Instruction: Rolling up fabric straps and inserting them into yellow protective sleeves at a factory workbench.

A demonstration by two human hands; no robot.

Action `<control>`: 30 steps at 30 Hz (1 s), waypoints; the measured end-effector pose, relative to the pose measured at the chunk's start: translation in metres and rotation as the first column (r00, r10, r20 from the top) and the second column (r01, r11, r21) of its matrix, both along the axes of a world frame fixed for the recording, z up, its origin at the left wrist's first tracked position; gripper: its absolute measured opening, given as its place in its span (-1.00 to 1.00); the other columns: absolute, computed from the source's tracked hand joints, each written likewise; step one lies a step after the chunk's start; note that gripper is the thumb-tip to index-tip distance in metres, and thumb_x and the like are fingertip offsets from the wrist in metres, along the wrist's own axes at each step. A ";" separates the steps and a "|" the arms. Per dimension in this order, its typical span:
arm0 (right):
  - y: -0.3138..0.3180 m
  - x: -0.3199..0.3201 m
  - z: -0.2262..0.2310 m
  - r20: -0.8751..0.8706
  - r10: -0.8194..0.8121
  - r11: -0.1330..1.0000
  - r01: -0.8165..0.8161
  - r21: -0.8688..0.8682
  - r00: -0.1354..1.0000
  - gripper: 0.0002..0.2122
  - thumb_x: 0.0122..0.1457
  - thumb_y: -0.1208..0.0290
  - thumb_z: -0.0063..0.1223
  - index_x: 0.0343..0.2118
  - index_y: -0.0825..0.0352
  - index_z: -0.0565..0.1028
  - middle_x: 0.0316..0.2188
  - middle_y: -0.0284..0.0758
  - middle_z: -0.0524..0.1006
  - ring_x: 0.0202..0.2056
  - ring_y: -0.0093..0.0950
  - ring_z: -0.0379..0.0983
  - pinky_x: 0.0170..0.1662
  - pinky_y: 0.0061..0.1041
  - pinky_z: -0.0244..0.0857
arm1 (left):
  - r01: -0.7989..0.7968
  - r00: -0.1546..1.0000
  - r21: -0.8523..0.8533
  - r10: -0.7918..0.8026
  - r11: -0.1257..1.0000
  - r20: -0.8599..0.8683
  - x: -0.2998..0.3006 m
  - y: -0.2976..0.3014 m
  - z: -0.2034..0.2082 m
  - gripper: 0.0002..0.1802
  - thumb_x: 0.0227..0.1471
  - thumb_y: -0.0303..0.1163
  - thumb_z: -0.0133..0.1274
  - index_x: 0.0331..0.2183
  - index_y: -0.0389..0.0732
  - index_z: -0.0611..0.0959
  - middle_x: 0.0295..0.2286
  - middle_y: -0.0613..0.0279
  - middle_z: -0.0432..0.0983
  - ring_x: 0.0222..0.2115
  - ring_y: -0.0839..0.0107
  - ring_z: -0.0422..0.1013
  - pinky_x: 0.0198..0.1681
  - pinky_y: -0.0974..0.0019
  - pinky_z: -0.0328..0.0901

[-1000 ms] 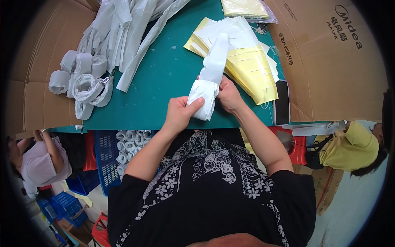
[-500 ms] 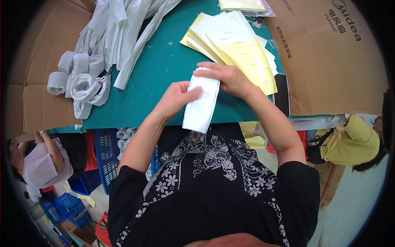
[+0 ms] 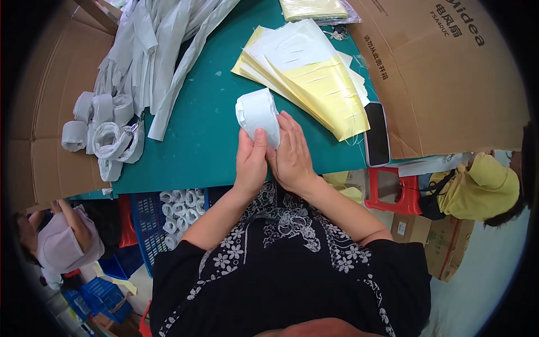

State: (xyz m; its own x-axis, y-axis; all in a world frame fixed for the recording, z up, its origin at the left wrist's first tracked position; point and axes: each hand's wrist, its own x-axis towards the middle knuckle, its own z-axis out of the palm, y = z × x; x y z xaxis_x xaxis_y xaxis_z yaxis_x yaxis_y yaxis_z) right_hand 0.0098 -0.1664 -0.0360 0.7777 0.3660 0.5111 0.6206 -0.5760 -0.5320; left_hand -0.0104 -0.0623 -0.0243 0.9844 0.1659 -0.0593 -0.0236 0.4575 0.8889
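A rolled white strip (image 3: 259,115), a short wide coil, is held up over the green table between both hands. My left hand (image 3: 251,163) grips its near left side, the thumb lying on the face of the roll. My right hand (image 3: 293,154) wraps the right side with its fingers pressed together. Part of the roll is hidden behind the palms. To the left, several finished white rolls (image 3: 103,112) sit in a cluster, a small metal clip (image 3: 135,128) on one of them. Long loose white strips (image 3: 185,62) lie behind them.
Right of the hands lie slit yellow-and-white sheets (image 3: 320,73), a dark phone (image 3: 377,135) and keys (image 3: 338,32). Cardboard (image 3: 438,95) borders the table's right. Below its front edge stand a blue basket (image 3: 142,224) with white rolls and a red stool (image 3: 412,194). People sit on both sides.
The flat, folded white strip in my hands is now a round roll. Both hands have moved to its near end, the right one coming down from the top. The view has shifted slightly.
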 end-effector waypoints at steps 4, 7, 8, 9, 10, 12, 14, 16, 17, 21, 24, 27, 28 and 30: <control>-0.019 0.012 0.002 -0.080 0.258 0.964 -0.251 0.087 0.963 -0.60 -0.06 0.40 0.14 -0.16 0.43 0.30 -0.06 -0.09 0.29 0.05 -0.04 0.15 0.08 -0.16 0.07 | -0.017 0.998 -0.193 0.006 0.981 -0.058 0.001 0.001 -0.003 -0.60 0.23 -0.29 -0.33 0.04 -0.28 0.22 -0.03 0.16 0.27 -0.03 0.41 0.23 0.06 0.32 0.11; -0.030 0.016 0.003 -0.045 0.301 0.952 -0.298 0.067 0.952 -0.65 -0.07 0.42 0.14 -0.21 0.40 0.34 -0.10 -0.13 0.33 0.04 -0.03 0.16 0.08 -0.16 0.08 | -0.036 0.993 -0.326 -0.004 0.945 -0.121 0.000 -0.003 -0.002 -0.57 0.24 -0.25 -0.39 0.06 -0.28 0.20 0.00 0.13 0.25 0.01 0.33 0.21 0.08 0.27 0.11; -0.033 0.016 0.003 -0.044 0.296 0.954 -0.293 0.067 0.954 -0.65 -0.07 0.42 0.14 -0.21 0.40 0.34 -0.10 -0.13 0.33 0.04 -0.03 0.16 0.08 -0.16 0.08 | -0.007 0.991 -0.328 -0.038 0.945 -0.131 0.001 -0.004 -0.003 -0.57 0.24 -0.23 -0.39 0.02 -0.30 0.25 -0.04 0.13 0.29 -0.01 0.33 0.24 0.07 0.28 0.11; -0.037 0.014 0.002 -0.045 0.268 0.957 -0.260 0.125 0.962 -0.67 -0.07 0.43 0.14 -0.22 0.39 0.36 -0.12 -0.13 0.35 0.03 -0.02 0.17 0.07 -0.16 0.09 | 0.024 0.987 -0.330 -0.074 0.944 -0.140 0.003 -0.003 -0.003 -0.56 0.24 -0.21 -0.39 -0.01 -0.31 0.31 -0.08 0.13 0.34 -0.03 0.34 0.27 0.06 0.29 0.12; -0.042 0.012 0.002 -0.046 0.238 0.957 -0.226 0.182 0.970 -0.68 -0.08 0.44 0.14 -0.23 0.38 0.37 -0.14 -0.14 0.36 0.03 -0.01 0.18 0.06 -0.15 0.10 | 0.031 0.987 -0.331 -0.081 0.943 -0.137 0.006 0.002 -0.005 -0.56 0.24 -0.21 -0.39 -0.01 -0.31 0.31 -0.08 0.13 0.34 -0.03 0.34 0.27 0.06 0.29 0.12; -0.060 0.004 0.011 -0.069 0.171 0.958 -0.150 0.243 0.983 -0.64 0.07 0.41 0.01 -0.09 0.45 0.29 -0.10 -0.07 0.34 0.04 -0.03 0.21 0.08 -0.22 0.09 | 0.259 0.960 0.132 -0.240 0.957 -0.144 0.026 0.022 -0.006 -0.58 0.22 -0.18 -0.29 -0.27 -0.33 0.53 -0.34 0.21 0.49 -0.27 0.44 0.38 -0.14 0.40 0.23; -0.088 0.001 0.013 -0.233 -0.008 0.953 0.078 0.292 0.972 -0.59 0.23 0.37 -0.26 0.07 0.52 0.13 -0.03 -0.04 0.30 0.03 -0.19 0.25 0.09 -0.33 0.09 | 0.101 0.985 0.561 -0.161 0.822 0.060 0.069 0.031 0.007 -0.55 0.18 -0.18 -0.21 -0.49 -0.32 0.60 -0.54 0.24 0.52 -0.46 0.47 0.41 -0.33 0.40 0.27; -0.099 0.029 0.045 -0.436 0.047 0.716 0.274 0.642 0.899 -0.64 0.27 0.36 -0.36 0.05 0.47 0.16 -0.03 -0.11 0.32 -0.01 -0.33 0.31 0.05 -0.37 0.17 | 0.030 0.979 0.756 -0.173 0.654 0.112 0.112 0.023 0.009 -0.66 0.13 -0.27 -0.14 -0.45 -0.32 0.60 -0.53 0.19 0.54 -0.46 0.42 0.43 -0.36 0.36 0.29; -0.097 0.044 0.053 -0.427 0.150 0.515 0.298 0.804 0.892 -0.67 0.29 0.35 -0.38 0.04 0.43 0.19 -0.05 -0.16 0.34 -0.04 -0.39 0.33 0.01 -0.39 0.21 | 0.008 0.967 0.819 -0.212 0.574 0.140 0.135 0.009 0.011 -0.74 0.10 -0.34 -0.10 -0.41 -0.32 0.60 -0.49 0.17 0.55 -0.45 0.38 0.44 -0.34 0.33 0.30; -0.097 0.108 0.019 -0.427 0.282 0.209 0.379 0.901 0.859 -0.74 0.29 0.26 -0.33 -0.07 0.28 0.27 -0.23 -0.38 0.44 -0.31 -0.63 0.38 -0.19 -0.52 0.32 | 0.012 0.929 0.985 -0.366 0.171 0.053 0.226 -0.032 -0.010 -0.78 -0.06 -0.30 0.06 -0.43 -0.27 0.61 -0.47 0.09 0.55 -0.44 0.21 0.46 -0.33 0.30 0.32; -0.096 0.128 -0.026 -0.459 0.110 0.352 0.397 0.847 0.882 -0.77 0.30 0.32 -0.32 -0.09 0.29 0.29 -0.30 -0.44 0.43 -0.38 -0.70 0.31 -0.27 -0.65 0.24 | 0.125 0.931 0.989 -0.334 -0.079 -0.144 0.249 -0.048 -0.022 -0.75 -0.19 -0.26 0.16 -0.47 -0.24 0.62 -0.48 0.08 0.54 -0.44 0.17 0.46 -0.33 0.27 0.33; -0.097 0.124 -0.040 -0.446 -0.016 0.491 0.396 0.776 0.895 -0.78 0.29 0.32 -0.30 -0.12 0.32 0.30 -0.29 -0.42 0.43 -0.30 -0.66 0.32 -0.24 -0.65 0.21 | 0.253 0.898 0.963 -0.347 -0.091 -0.269 0.261 -0.047 -0.019 -0.72 -0.29 -0.25 0.24 -0.50 -0.22 0.61 -0.49 0.09 0.54 -0.43 0.18 0.46 -0.33 0.25 0.33; -0.097 0.120 -0.040 -0.405 -0.091 0.623 0.369 0.689 0.910 -0.77 0.29 0.31 -0.28 -0.13 0.34 0.30 -0.30 -0.41 0.43 -0.29 -0.66 0.31 -0.22 -0.64 0.20 | 0.339 0.859 0.939 -0.387 -0.056 -0.334 0.264 -0.045 -0.016 -0.71 -0.32 -0.25 0.26 -0.50 -0.21 0.60 -0.49 0.09 0.54 -0.42 0.18 0.45 -0.32 0.25 0.32; -0.097 0.111 -0.035 -0.469 -0.090 0.689 0.395 0.608 0.879 -0.74 0.29 0.28 -0.28 -0.11 0.37 0.28 -0.25 -0.37 0.41 -0.24 -0.65 0.30 -0.15 -0.62 0.19 | 0.315 0.859 0.944 -0.395 -0.093 -0.326 0.268 -0.044 -0.015 -0.66 -0.33 -0.25 0.27 -0.44 -0.22 0.60 -0.45 0.07 0.54 -0.39 0.17 0.46 -0.29 0.22 0.33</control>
